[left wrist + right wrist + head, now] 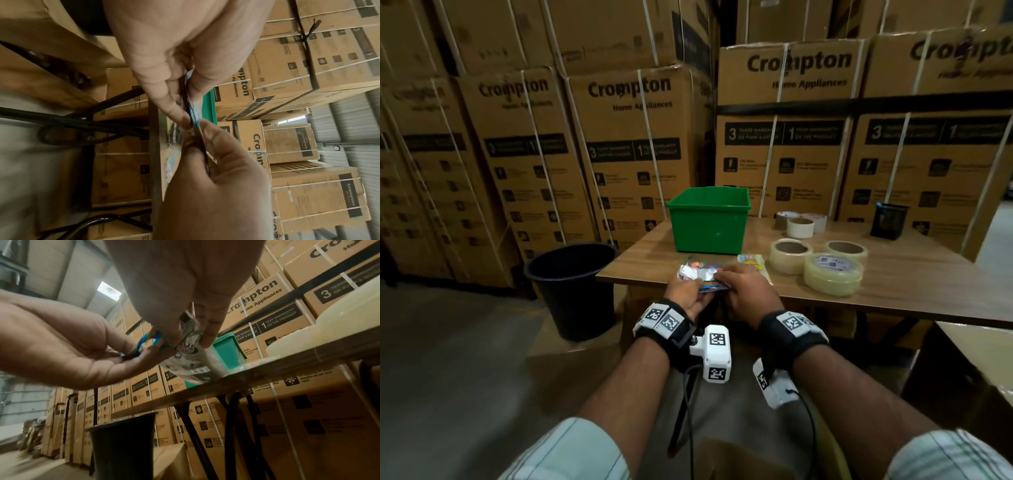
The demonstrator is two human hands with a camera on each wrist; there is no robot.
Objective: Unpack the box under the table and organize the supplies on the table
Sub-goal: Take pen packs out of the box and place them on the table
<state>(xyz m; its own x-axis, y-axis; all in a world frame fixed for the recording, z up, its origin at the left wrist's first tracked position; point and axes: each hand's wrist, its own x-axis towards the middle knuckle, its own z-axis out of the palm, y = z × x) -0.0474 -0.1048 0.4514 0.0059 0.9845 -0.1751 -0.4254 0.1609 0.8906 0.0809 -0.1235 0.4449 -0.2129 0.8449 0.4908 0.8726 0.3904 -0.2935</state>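
- Stacked brown cartons backed the wooden surface [893,274].
- Both hands, left hand [686,291] and right hand [748,291], pinched thin colourful plastic packets [698,270] with fingers clamped, at the near edge.
- Judged step: sorting packets; next, laying them near the green plastic bin [709,219].

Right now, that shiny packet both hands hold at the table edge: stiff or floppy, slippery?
Probably floppy: the shiny packet looks crinkled and thin between the left hand and right hand. Likely light, pinched by fingertips only. Glossy film may slip.

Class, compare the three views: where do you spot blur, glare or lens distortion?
Head view: dim light, box stacks bowing outward, glare on the shiny packet. Left wrist view: sideways, floor smeared by blur. Right wrist view: bright ceiling light, both hands close and soft, tape roll a pale blur.
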